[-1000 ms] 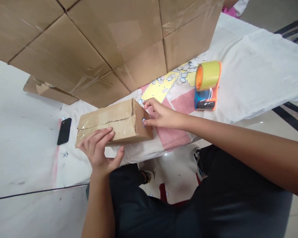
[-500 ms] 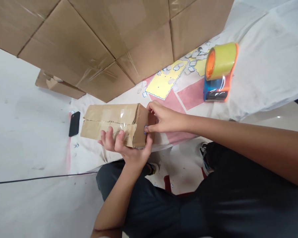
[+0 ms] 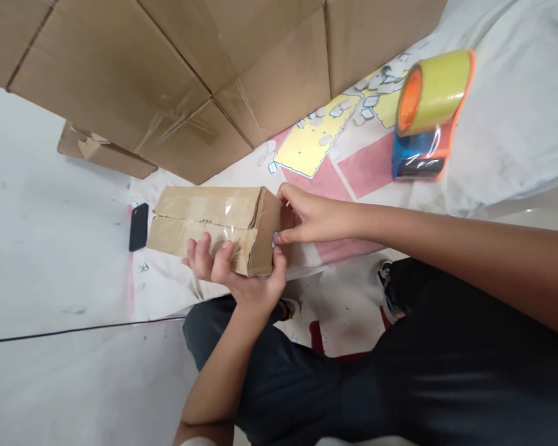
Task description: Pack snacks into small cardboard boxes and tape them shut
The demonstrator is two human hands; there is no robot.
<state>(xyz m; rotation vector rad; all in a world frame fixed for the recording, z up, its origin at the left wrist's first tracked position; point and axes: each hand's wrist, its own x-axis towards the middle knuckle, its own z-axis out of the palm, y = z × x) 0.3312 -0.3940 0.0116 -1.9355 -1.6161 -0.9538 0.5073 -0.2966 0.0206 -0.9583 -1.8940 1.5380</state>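
– Where's your carton (image 3: 199, 205)?
– By the near edge of the table (image 3: 506, 142), your left hand (image 3: 247, 282) clamped on its corner.
– Your right hand (image 3: 314, 217)?
– Thumb at its end; can't tell if that grip's closed.

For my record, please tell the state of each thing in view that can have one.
small box: closed along its top seam
large boxes: packed together, taped
rear box: partly hidden, closure unclear
tape dispenser: loaded with yellow tape
phone: lying flat, facing side unclear
black cable: stretched nearly straight
white cloth: wrinkled
left hand: bent around small box
right hand: thumb against small box's end
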